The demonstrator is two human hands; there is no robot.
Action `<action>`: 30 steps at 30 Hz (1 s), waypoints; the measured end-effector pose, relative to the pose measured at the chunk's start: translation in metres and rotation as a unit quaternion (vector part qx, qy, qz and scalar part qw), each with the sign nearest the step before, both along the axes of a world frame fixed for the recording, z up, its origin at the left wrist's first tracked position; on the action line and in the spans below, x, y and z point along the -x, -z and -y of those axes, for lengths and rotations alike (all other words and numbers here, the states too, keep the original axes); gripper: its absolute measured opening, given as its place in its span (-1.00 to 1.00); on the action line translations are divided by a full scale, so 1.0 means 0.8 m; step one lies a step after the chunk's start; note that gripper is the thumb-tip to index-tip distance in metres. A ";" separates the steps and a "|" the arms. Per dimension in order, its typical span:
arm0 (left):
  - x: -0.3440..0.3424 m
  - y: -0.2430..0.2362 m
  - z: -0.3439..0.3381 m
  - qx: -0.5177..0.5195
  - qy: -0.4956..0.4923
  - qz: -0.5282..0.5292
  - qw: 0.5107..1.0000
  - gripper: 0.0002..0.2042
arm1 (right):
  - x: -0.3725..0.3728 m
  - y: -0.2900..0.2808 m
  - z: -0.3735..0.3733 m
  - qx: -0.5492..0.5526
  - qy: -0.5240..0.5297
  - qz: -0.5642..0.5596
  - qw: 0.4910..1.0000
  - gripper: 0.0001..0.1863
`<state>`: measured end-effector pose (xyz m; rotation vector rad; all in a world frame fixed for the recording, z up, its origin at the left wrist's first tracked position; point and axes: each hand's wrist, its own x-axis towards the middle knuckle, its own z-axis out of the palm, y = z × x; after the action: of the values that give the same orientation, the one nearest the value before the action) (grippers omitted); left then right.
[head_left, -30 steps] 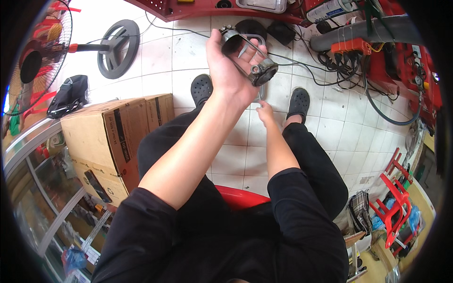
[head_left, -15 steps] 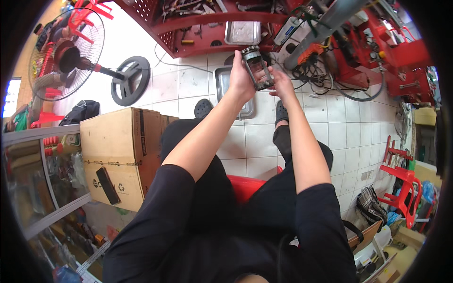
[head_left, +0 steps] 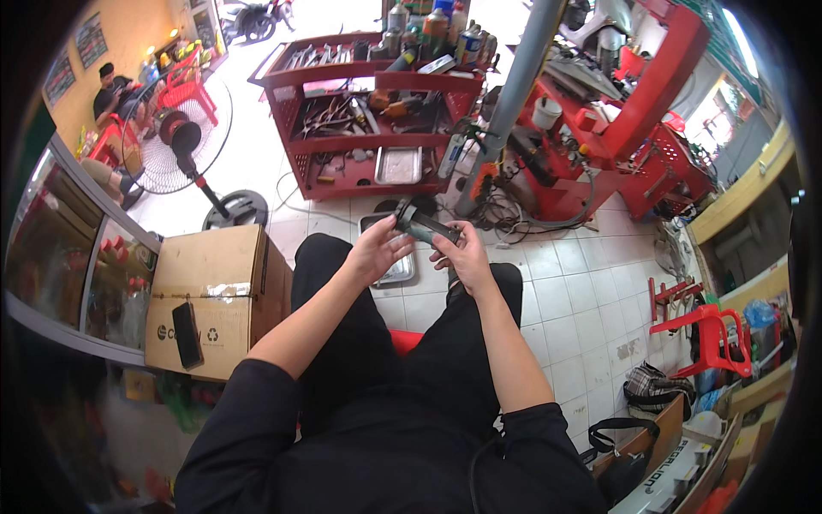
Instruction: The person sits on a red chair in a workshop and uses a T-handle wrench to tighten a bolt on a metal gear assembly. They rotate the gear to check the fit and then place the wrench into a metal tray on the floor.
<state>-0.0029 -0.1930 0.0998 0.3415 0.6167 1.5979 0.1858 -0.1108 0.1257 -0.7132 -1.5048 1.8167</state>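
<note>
A dark metal cage-like part (head_left: 424, 224), with a round ridged ring at one end and long bars, is held tilted over my knees. My right hand (head_left: 467, 261) is closed around its right end, thumb and fingers gripping the bars. Close to the ringed end, my left hand (head_left: 381, 250) is open, palm up with fingers spread; its thumb is near the ring, and contact there is hard to tell. Below the part, a grey metal tray (head_left: 401, 276) lies on the tiled floor, partly hidden by my hands and leg.
Ahead stands a red tool trolley (head_left: 342, 184) loaded with tools and cans. A cardboard box (head_left: 210, 257) with a phone (head_left: 186, 334) on top sits left, near a standing fan (head_left: 180, 133). A grey post (head_left: 522, 86) and cables (head_left: 505, 227) are at right. Another person (head_left: 116, 94) sits far left.
My view has tipped up, showing more of the trolley. The metal part has turned from upright to slanting sideways; my left hand has loosened from it while my right hand has closed on its end.
</note>
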 end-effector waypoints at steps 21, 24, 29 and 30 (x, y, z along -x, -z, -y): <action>-0.132 -0.110 0.161 -0.039 0.100 0.008 0.994 -0.25 | -0.067 -0.187 0.172 -0.506 0.009 0.032 0.862 -0.33; -0.128 -0.132 0.164 -0.033 0.053 -0.044 0.997 -0.31 | -0.078 -0.194 0.175 -0.561 0.005 0.051 0.826 -0.29; -0.120 -0.166 0.162 -0.060 0.010 -0.127 0.990 -0.32 | -0.083 -0.203 0.176 -0.601 0.013 0.016 0.799 -0.33; -0.121 -0.174 0.162 -0.070 0.009 -0.143 0.987 -0.31 | -0.085 -0.204 0.177 -0.602 0.015 0.011 0.798 -0.33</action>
<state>0.0942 -0.3226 0.2387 0.6882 0.7176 1.5913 0.2537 -0.2528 0.2889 -0.0859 -2.1871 0.4998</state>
